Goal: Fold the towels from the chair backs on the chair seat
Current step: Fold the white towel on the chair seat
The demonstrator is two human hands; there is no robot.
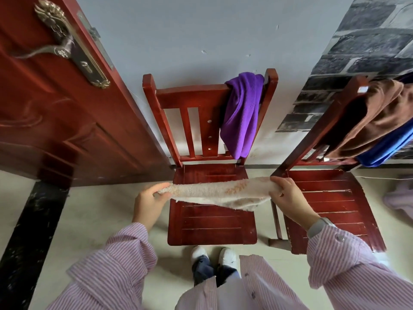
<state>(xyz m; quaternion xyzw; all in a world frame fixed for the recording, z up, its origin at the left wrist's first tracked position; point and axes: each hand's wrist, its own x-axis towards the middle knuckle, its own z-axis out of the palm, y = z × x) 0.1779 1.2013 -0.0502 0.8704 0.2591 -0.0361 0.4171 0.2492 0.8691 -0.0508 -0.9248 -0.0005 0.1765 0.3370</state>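
Beige towel [220, 193] stretched between left hand [149, 201], right hand [288, 196], above chair seat [212, 224].

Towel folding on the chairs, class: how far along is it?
Done: no folded towel shows on either seat. In hand: left hand and right hand hold the beige towel stretched above the chair seat. Left: purple towel, brown towel, blue towel hang on chair backs.

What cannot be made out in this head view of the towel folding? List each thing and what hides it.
- Blue towel: mostly under the brown towel and cut by the right edge.
- Pale cloth on the floor: cut by the right edge.
- Beige towel: its ends are hidden in the left hand and right hand.
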